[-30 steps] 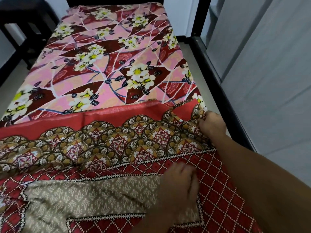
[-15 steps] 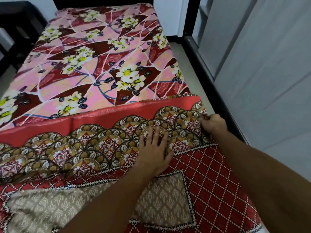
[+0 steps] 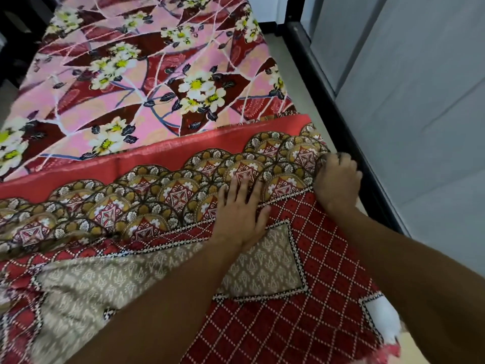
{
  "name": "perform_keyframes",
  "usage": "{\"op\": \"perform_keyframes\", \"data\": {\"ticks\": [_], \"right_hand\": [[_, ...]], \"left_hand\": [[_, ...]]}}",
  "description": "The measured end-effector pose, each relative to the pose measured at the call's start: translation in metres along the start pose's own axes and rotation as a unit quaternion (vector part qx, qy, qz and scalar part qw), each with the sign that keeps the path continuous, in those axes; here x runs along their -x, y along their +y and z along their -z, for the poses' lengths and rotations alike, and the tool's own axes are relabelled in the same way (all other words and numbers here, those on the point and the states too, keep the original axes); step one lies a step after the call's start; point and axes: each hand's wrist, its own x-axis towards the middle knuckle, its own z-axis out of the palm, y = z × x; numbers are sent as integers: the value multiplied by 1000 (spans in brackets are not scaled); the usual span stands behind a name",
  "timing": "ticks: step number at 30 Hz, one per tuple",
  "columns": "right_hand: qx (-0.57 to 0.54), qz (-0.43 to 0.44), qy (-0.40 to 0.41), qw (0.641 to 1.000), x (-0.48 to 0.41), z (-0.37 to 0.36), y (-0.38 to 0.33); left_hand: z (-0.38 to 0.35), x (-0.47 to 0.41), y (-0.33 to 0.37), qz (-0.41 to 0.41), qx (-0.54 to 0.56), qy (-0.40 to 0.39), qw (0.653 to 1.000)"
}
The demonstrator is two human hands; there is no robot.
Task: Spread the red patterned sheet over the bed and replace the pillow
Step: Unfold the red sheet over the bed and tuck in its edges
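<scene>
The red patterned sheet [image 3: 328, 271], with a scalloped gold border, a diamond grid and a beige centre panel, covers the near part of the bed. Its plain red edge lies across the pink floral sheet [image 3: 147, 74] that covers the far part. My left hand [image 3: 240, 214] rests flat on the scalloped border, fingers spread. At the bed's right edge my right hand [image 3: 337, 179] is closed on the red sheet's border, bunching the cloth. No pillow is in view.
A black bed frame rail [image 3: 341, 122] runs along the right side, with a grey wall or cabinet panel [image 3: 420, 127] just beyond it. Dark furniture [image 3: 15, 35] stands at the far left. The red sheet is wrinkled at the near left.
My left hand moved from the beige panel up onto the scalloped border and flattened out. My right hand kept its grip at the right edge. The view shifted closer to the bed.
</scene>
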Motion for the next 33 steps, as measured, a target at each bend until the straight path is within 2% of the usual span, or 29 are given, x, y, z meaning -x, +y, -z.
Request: {"op": "perform_keyframes", "data": {"ticks": [2,5,9,12,15,18,24,27,29,33], "right_hand": [[8,64,13,998,28,11,-10],[-31,163,-19,986,87,31,-29],[-120,351,-115,922,184,50,-55],[-139,425,-162,880,248,64,-75],[-115,450,-220,858,310,73,-99],[-6,459,-276,845,354,78,-125],[67,380,-260,885,380,83,-151],[85,351,-252,898,382,85,-154],[96,352,-253,896,387,87,-154],[94,394,-262,876,406,91,-144]], "left_hand": [[4,10,-1,-14,-15,-4,1000],[7,42,-9,-75,-48,-20,996],[1,108,-37,-178,-87,-59,978],[-2,161,-69,-243,-113,-59,962],[-1,225,-106,-263,-132,-91,952],[0,278,-138,-242,-154,-137,948],[5,326,-170,-120,-164,-71,977],[8,326,-174,-64,-172,-83,980],[10,328,-176,-67,-173,-92,978],[11,353,-177,-160,-167,-111,966]]}}
